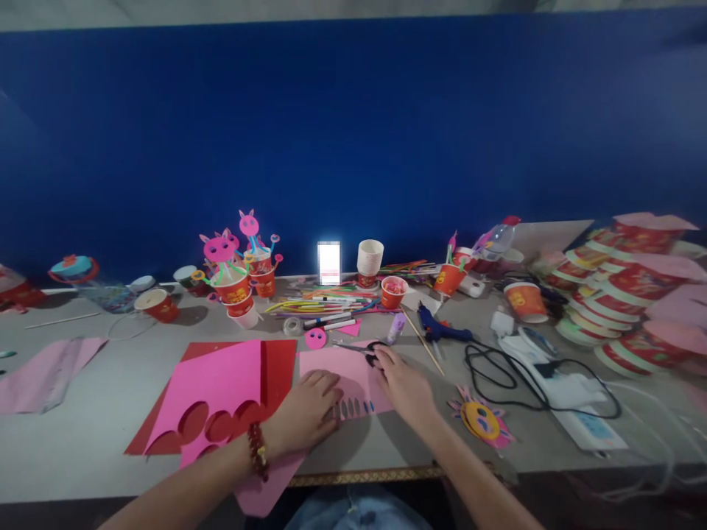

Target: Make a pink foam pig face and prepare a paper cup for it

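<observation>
On the light pink paper (325, 362), near a row of small grey and blue pointed shapes (353, 407), rests my left hand (309, 408), palm down with its fingers stretched out. A bead bracelet is on that wrist. My right hand (403, 379) has its fingers at the black handles of a pair of scissors (371, 355) at the paper's top right; the blades point left. Just beyond the paper lies a pink round face cutout (315, 338). To the left, a hot pink sheet (226, 379) with round holes overlaps a red sheet (279, 361).
A blue glue gun (442, 326) with a black cord lies right of a purple glue stick (396, 328). Decorated paper cups (235, 302) stand at the back left, and stacked cups (613, 294) at the right. Pipe cleaners (331, 303), pens and a bright phone screen (330, 263) are behind.
</observation>
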Demonstrator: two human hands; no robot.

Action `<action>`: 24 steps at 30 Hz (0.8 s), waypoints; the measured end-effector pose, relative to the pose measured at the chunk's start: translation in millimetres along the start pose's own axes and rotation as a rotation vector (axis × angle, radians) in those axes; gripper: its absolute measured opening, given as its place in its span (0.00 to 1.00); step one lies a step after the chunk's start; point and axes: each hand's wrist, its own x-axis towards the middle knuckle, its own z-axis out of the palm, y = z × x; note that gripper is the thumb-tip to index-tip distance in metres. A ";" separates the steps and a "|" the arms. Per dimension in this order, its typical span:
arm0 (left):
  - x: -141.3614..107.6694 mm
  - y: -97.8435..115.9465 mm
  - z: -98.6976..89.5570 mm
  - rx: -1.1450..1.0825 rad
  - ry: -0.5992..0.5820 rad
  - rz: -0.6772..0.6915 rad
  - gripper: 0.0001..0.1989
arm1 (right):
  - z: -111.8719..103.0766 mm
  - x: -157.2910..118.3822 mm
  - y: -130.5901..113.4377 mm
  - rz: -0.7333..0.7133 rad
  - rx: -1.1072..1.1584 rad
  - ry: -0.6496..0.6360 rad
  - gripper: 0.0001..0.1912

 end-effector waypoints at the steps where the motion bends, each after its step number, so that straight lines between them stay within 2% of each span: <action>1: -4.2 5.0 2.5 -0.003 -0.003 -0.016 0.18 | 0.8 6.8 -3.8 0.022 -0.093 -0.029 0.19; 4: -9.8 11.9 5.9 0.018 -0.012 -0.069 0.21 | 2.6 20.8 -10.4 0.050 -0.244 -0.083 0.17; 9: -8.1 13.7 11.1 0.100 -0.035 -0.092 0.21 | -4.9 28.2 -10.9 0.050 -0.243 -0.108 0.11; 13: -5.3 16.1 16.9 0.152 -0.039 -0.102 0.18 | -20.5 20.9 -5.6 0.031 -0.228 -0.109 0.10; 16: -2.9 18.2 19.4 0.169 -0.033 -0.104 0.13 | -31.2 5.1 5.3 0.031 -0.151 -0.082 0.06; 18: -0.9 18.9 20.2 0.178 -0.028 -0.107 0.09 | -34.4 -9.9 14.2 0.039 -0.012 -0.042 0.05; 21: 1.8 18.9 20.3 0.170 -0.015 -0.111 0.07 | -29.4 -36.0 24.5 0.103 0.358 -0.014 0.06; 24: 1.9 17.5 20.2 0.088 0.031 -0.149 0.06 | -13.3 -61.0 27.7 0.280 0.862 -0.104 0.12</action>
